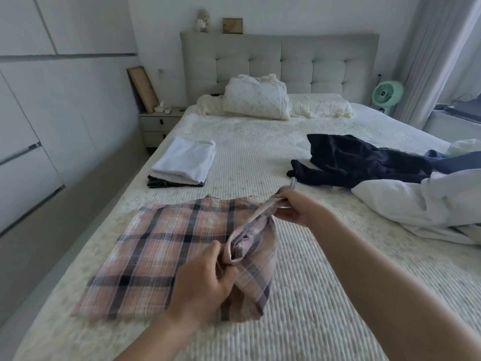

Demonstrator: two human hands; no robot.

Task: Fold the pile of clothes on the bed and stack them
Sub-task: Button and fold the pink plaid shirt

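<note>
Roughly halfway, by my reckoning. Starting at the left of the bed point(260, 142), I see one finished stack point(182, 165): two folded pieces that I can count, a white one lying on a dark grey one, near the left edge.

Nearer to me and a little right of that stack lies the one plaid garment point(166, 251), pink with dark stripes. Most of it is spread flat on the cover, while its right-hand edge is lifted and bunched. My left hand point(205, 282) has its fingers curled round the near end of that raised edge, and my right hand point(294, 209) pinches the far end between thumb and fingers, so the edge is stretched between the two. I judge this piece to be mid-fold, not yet ready for the stack.

Further right, well apart from my hands, lies the unfolded heap: one dark navy garment point(359, 160) sprawled loose, and beside it crumpled white cloth point(421, 201) with a bit of blue showing. How many pieces that white heap holds I cannot tell. At least those remain to fold and stack.
</note>
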